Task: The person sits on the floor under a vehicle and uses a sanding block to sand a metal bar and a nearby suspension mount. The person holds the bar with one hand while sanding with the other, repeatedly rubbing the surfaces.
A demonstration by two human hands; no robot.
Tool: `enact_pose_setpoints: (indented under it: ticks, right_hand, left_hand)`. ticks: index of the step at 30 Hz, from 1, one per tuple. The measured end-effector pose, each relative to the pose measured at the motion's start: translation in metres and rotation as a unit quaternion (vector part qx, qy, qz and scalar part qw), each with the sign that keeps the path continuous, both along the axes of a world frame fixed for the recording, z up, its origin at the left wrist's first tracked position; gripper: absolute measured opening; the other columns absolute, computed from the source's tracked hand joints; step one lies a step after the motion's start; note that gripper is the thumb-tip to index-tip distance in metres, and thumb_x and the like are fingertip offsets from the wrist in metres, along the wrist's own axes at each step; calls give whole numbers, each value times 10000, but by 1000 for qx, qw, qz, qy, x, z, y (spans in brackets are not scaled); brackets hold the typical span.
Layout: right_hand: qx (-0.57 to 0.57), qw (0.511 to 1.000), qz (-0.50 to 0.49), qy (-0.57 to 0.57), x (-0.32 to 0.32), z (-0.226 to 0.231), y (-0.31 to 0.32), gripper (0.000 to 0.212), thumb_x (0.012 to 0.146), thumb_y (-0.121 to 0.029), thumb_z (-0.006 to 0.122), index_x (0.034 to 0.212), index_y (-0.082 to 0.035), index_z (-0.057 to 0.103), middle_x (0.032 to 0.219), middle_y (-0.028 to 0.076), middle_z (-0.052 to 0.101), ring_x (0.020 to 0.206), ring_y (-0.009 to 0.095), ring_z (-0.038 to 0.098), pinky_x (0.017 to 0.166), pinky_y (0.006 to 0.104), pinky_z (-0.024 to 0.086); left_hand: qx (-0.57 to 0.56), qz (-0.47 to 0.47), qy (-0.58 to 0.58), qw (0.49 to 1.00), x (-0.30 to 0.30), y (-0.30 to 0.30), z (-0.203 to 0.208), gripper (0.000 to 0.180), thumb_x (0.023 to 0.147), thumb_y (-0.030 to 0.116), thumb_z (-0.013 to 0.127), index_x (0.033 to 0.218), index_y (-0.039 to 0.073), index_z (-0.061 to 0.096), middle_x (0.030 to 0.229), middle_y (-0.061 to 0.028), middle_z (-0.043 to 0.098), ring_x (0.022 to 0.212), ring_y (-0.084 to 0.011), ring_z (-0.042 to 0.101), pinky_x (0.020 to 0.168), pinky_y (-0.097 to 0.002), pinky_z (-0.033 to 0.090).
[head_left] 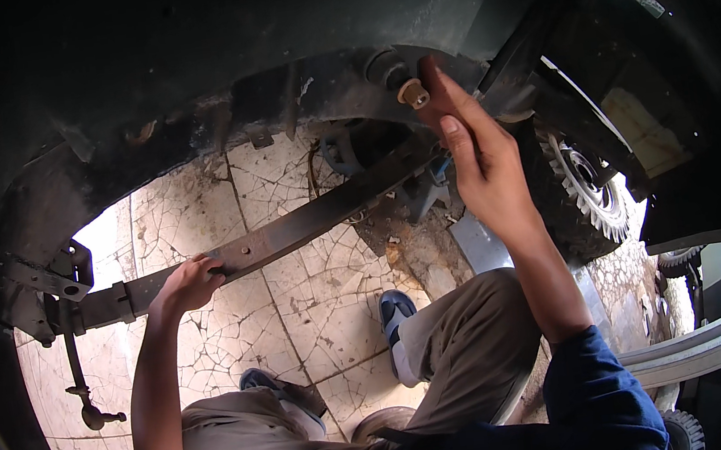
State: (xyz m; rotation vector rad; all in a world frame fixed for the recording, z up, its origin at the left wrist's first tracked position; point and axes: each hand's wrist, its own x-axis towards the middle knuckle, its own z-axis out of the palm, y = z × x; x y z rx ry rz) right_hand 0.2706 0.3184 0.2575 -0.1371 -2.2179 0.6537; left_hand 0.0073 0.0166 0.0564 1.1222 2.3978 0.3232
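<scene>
A long dark leaf spring runs from the lower left up towards the right, under a dark vehicle frame. My left hand is closed over its left part, fingertips curled onto the top near a small round stud. Higher up on the right, my right hand pinches a reddish-brown flat piece between thumb and fingers; its kind is unclear and much of it is hidden. Right beside that piece, a brass-coloured threaded pin end sticks out of a dark round mount on the frame.
The curved dark frame rail arches above my hands. A rod with a ball joint hangs at the left. Toothed wheel and pale curved metal strip lie to the right. My feet rest on cracked floor tiles.
</scene>
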Motion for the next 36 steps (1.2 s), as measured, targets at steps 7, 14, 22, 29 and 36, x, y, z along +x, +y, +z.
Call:
enact_pose_setpoints:
  ticks: [7,14,22,29,36]
  right_hand:
    - [22,1000,8,14,1,0,1,388,1006,-62,490,1394,-60,503,1262,200,629,1149,288,639,958,350,491]
    - [51,999,-4,15,4,2,3,344,1001,-62,499,1340,-43,553,1220,194,650,1119,278,655,940,341,492]
    - [68,997,-25,-7,7,3,-1,348,1015,-118,508,1341,-1,537,1193,169,665,1099,166,613,949,299,451]
    - [64,997,-17,27,-1,-2,0,365,1009,-65,481,1372,-41,516,1251,191,635,1160,277,620,972,340,468]
    - [45,999,3,24,-1,-4,4,409,1013,-39,454,1416,-97,487,1279,177,627,1186,286,617,980,347,477]
  left_hand:
    - [-3,1,-1,1000,0,1,0,402,922,303,597,1252,74,595,1306,-137,563,1224,-321,535,1016,-377,449]
    - [5,0,-7,1000,3,2,5,402,923,298,595,1251,66,596,1302,-136,564,1214,-321,540,1018,-375,447]
    - [2,0,2,1000,5,0,7,399,927,304,591,1249,69,599,1301,-141,563,1210,-329,540,1018,-378,448]
    - [-5,-4,4,1000,4,3,6,414,930,289,581,1292,89,570,1318,-149,552,1212,-327,545,1019,-388,447]
    - [-5,-1,-1,1000,4,3,6,420,922,295,581,1280,74,575,1309,-141,561,1229,-322,526,1033,-377,439]
